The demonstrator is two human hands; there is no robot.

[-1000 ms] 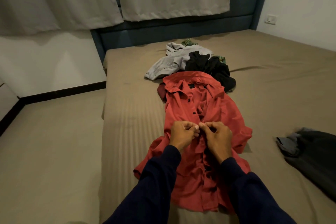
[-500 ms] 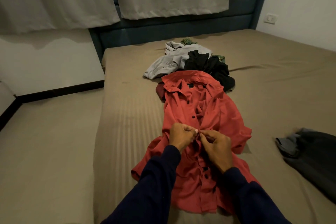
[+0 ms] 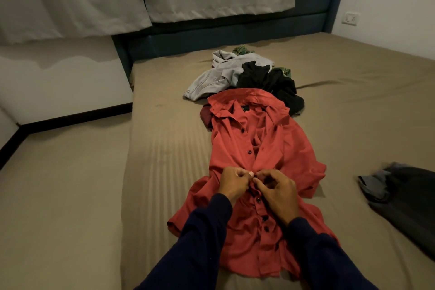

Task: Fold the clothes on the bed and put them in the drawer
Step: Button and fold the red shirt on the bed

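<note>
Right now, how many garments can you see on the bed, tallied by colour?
Red: 1, the red shirt, pinched at its placket by the left hand and right hand
Dark red: 1, the maroon piece peeking out beside the collar
Grey: 1, the grey garment
Black: 1, the black garment
Green: 1, the green patterned garment
Dark grey: 1, the dark grey garment
Total: 6

Perhaps six garments (image 3: 261, 153), two hands (image 3: 235, 182).

Both arms wear long dark navy sleeves of soft, plain cloth, ending at the wrists. The left hand (image 3: 233, 181) and right hand (image 3: 277, 192) are bare, without rings or watch.
</note>
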